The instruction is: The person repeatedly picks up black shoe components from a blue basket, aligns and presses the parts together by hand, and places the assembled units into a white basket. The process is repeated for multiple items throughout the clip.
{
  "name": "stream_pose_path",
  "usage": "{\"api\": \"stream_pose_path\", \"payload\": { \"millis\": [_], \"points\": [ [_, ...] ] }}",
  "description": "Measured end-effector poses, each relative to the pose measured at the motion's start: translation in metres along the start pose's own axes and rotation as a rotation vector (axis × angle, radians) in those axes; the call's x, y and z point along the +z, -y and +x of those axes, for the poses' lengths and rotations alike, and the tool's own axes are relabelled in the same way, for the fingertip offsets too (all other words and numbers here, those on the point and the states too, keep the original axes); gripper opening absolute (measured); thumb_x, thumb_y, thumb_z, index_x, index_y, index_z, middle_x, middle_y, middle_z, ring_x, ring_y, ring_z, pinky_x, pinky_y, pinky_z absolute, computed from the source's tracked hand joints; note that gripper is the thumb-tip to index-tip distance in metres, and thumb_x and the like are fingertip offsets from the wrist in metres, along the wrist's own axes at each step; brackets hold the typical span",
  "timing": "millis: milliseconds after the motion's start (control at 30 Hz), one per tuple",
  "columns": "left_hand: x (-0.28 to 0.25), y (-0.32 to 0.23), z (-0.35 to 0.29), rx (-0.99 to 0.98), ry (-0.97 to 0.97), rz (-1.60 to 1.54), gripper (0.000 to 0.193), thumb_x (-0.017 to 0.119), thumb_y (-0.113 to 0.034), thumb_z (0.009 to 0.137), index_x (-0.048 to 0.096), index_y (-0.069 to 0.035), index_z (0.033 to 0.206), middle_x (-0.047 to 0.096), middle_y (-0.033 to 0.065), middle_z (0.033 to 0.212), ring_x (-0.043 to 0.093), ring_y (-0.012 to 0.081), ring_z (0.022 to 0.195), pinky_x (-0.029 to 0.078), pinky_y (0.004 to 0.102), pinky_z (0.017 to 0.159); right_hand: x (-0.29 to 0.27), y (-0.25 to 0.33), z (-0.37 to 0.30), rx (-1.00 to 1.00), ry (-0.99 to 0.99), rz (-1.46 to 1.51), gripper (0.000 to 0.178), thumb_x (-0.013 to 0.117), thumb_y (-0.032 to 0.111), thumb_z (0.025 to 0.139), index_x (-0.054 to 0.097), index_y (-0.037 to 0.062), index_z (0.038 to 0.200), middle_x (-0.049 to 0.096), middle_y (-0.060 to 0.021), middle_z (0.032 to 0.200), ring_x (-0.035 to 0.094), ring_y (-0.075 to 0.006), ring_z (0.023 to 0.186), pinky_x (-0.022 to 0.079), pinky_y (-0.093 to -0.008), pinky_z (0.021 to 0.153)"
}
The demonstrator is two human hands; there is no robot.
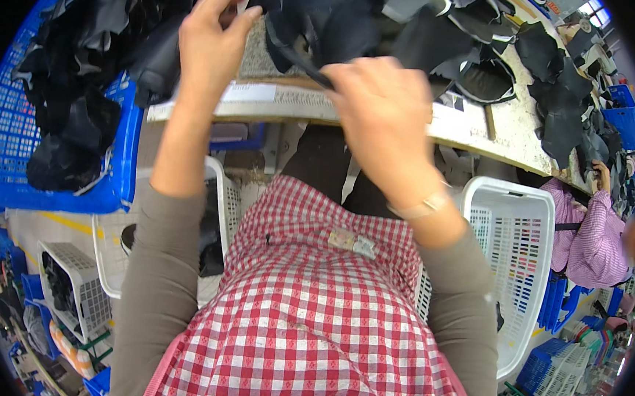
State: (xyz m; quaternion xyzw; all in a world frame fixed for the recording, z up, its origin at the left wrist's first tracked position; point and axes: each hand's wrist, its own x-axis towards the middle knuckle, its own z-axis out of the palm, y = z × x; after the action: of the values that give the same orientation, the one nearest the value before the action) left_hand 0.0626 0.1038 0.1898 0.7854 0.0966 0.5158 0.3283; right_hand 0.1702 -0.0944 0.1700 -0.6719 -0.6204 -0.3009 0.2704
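My left hand (pixel 215 36) reaches up over the workbench edge (pixel 280 107), fingers curled on the near edge of a dark, floppy cut piece (pixel 323 14). My right hand (pixel 379 103) pinches the lower edge of the same dark piece just above the bench edge. Both hands hold it between them over the bench. More black cut pieces (pixel 490 41) lie piled across the bench behind it. A watch sits on my right wrist.
A blue crate (pixel 12 140) full of black pieces stands at the left. White baskets sit beside me at the left (pixel 219 184) and the right (pixel 520 249). Another person in a pink checked top (pixel 594 239) works at the bench's right end.
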Motion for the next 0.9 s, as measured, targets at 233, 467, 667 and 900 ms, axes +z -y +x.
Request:
{"api": "stream_pose_path", "payload": {
  "millis": [233, 467, 667, 900],
  "points": [
    [0.030, 0.010, -0.096, -0.301, 0.262, -0.001, 0.039, 0.075, -0.015, 0.095, 0.066, 0.000, 0.129, 0.071, 0.0162, 0.118, 0.071, 0.0274, 0.109, 0.054, 0.0368, 0.094, 0.039, -0.044, -0.059, -0.105, 0.002, 0.629, 0.021, 0.071, 0.000, 0.084, 0.073, 0.0021, 0.104, 0.069, -0.0142, 0.127, 0.065, -0.0323, 0.108, 0.058, -0.0412, 0.088],
    [0.049, -0.016, -0.066, -0.065, 0.429, 0.418, 0.044, 0.081, -0.014, 0.087, 0.064, 0.001, 0.124, 0.065, 0.0168, 0.120, 0.066, 0.0363, 0.110, 0.059, 0.0408, 0.087, 0.049, -0.121, -0.050, 1.095, 0.253, 0.932, 0.052, 0.082, 0.026, 0.094, 0.058, -0.0024, 0.130, 0.073, -0.0125, 0.100, 0.068, -0.0129, 0.077, 0.056, -0.0261, 0.069],
    [0.036, -0.017, -0.091, -0.281, 0.397, 0.494, 0.038, 0.074, 0.001, 0.087, 0.057, 0.003, 0.120, 0.062, 0.0226, 0.117, 0.066, 0.0453, 0.092, 0.056, 0.0472, 0.076, 0.055, -0.062, -0.076, 0.944, 0.470, 1.211, 0.036, 0.077, 0.024, 0.098, 0.067, -0.0025, 0.121, 0.074, -0.0083, 0.095, 0.074, -0.0157, 0.076, 0.059, -0.0278, 0.071],
    [-0.025, -0.013, -0.089, -0.446, 0.239, -0.033, 0.017, 0.068, 0.011, 0.090, 0.064, 0.003, 0.104, 0.060, 0.0056, 0.102, 0.066, 0.0115, 0.084, 0.059, 0.0232, 0.067, 0.045, -0.074, -0.047, 0.564, 0.154, 0.943, 0.018, 0.071, 0.013, 0.099, 0.077, 0.0044, 0.115, 0.074, -0.0084, 0.102, 0.069, -0.0199, 0.094, 0.057, -0.0316, 0.083]
  ]
}}
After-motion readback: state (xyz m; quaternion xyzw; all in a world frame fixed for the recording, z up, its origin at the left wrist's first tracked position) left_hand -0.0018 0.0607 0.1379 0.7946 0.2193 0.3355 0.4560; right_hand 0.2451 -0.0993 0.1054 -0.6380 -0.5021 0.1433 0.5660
